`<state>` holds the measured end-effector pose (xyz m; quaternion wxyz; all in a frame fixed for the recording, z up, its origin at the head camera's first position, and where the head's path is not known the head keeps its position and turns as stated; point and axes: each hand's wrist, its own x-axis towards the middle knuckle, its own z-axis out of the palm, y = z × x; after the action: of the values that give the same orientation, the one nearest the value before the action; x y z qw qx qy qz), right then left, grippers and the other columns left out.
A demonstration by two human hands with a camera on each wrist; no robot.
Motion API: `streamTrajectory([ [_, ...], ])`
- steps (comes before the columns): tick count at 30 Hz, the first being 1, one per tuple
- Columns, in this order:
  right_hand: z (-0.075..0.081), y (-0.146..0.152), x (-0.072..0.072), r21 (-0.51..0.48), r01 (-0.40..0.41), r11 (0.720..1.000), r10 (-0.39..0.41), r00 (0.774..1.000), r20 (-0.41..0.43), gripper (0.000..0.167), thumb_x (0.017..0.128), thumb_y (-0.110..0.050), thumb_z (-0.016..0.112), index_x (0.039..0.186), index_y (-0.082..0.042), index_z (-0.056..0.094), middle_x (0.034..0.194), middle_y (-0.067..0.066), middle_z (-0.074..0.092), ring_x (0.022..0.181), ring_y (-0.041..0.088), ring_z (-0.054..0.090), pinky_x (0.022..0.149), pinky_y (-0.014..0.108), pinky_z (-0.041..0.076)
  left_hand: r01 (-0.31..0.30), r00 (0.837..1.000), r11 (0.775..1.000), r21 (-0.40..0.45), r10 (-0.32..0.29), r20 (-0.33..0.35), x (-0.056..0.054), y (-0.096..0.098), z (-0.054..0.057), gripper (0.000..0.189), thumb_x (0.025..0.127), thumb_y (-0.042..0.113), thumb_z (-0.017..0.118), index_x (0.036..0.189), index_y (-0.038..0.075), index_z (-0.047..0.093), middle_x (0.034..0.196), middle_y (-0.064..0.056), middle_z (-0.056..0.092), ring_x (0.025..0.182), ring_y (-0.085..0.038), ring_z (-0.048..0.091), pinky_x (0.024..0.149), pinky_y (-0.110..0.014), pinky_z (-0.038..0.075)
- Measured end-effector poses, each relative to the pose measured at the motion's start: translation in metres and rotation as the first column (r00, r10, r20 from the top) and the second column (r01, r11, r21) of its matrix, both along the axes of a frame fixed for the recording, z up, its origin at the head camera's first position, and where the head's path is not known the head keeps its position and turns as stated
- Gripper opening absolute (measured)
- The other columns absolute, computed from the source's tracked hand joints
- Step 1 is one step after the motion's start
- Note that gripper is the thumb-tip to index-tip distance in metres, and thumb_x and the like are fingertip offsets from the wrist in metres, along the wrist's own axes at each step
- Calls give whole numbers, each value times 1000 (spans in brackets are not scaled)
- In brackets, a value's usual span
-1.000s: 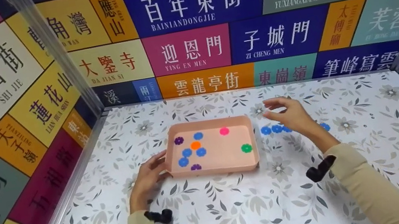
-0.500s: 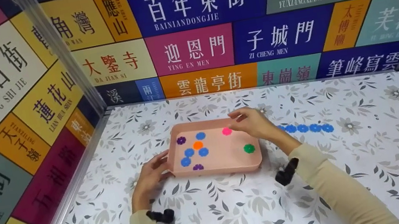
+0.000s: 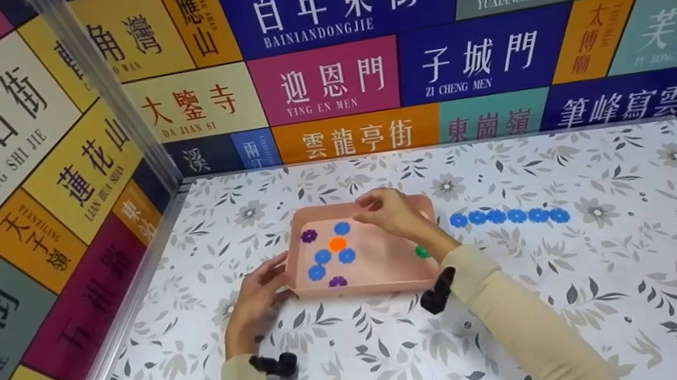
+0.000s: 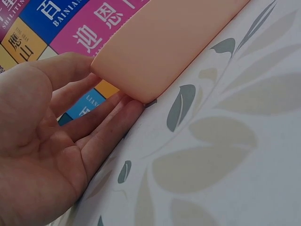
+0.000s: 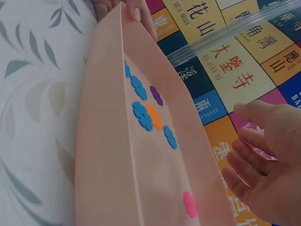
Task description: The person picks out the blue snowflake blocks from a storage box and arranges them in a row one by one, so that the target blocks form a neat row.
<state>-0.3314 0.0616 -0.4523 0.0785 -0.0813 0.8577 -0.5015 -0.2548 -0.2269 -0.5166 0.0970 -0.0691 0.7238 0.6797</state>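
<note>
A shallow pink tray [image 3: 363,290] holds several small flower-shaped pieces. Among them are blue pieces [image 3: 322,257], an orange one [image 3: 338,244], purple ones [image 3: 309,236] and a green one [image 3: 422,251] partly behind the right wrist. My left hand [image 3: 256,295] holds the tray's left end, with thumb at the rim and fingertips low against the wall in the left wrist view. Over the tray's right half hovers my right hand [image 3: 393,214], its fingers loosely bent and nothing between them. A pink piece [image 5: 189,205], hidden in the head view, lies in the tray below that hand.
To the right of the tray, several blue flower pieces [image 3: 517,215] lie in a line on the flower-patterned tabletop [image 3: 369,365]. Walls of coloured sign panels [image 3: 327,84] enclose the back and left sides.
My right hand has moved left from above the blue row to over the tray, uncovering the whole row. The left hand has stayed at the tray's left end.
</note>
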Motion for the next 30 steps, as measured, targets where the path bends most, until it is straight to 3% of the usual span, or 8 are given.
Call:
streamTrajectory([
  [10,-18,-24,-11,-40,37,999,-36,999,26,39,92,-22,72,125,-2,67,120,16,68,105,26,61,95,33,57,-5,1000,1000,-26,5,0,0,1,1,48,95,14,64,142,23,57,144,-7,58,126,-23,61,100,-35,58],
  [17,-22,-33,-16,-65,85,994,-80,994,80,44,93,-22,71,129,2,63,125,19,65,107,27,61,99,36,56,7,998,1000,23,-6,-57,-1,0,-2,50,94,9,64,143,13,55,143,-15,58,123,-28,62,97,-38,59],
  [23,-30,-37,-21,-54,92,994,-85,988,128,46,92,-18,72,131,4,59,127,20,62,108,28,57,101,37,54,3,1000,1000,31,-2,-31,0,1,0,49,94,11,64,142,19,57,142,-10,59,124,-26,62,98,-37,58],
  [30,-36,-43,-23,-4,124,992,-122,985,120,43,91,-17,73,127,4,61,125,20,64,109,30,58,101,39,55,-9,1000,1000,19,9,-26,0,2,0,48,94,12,65,141,22,58,141,-9,60,122,-25,63,97,-36,59],
])
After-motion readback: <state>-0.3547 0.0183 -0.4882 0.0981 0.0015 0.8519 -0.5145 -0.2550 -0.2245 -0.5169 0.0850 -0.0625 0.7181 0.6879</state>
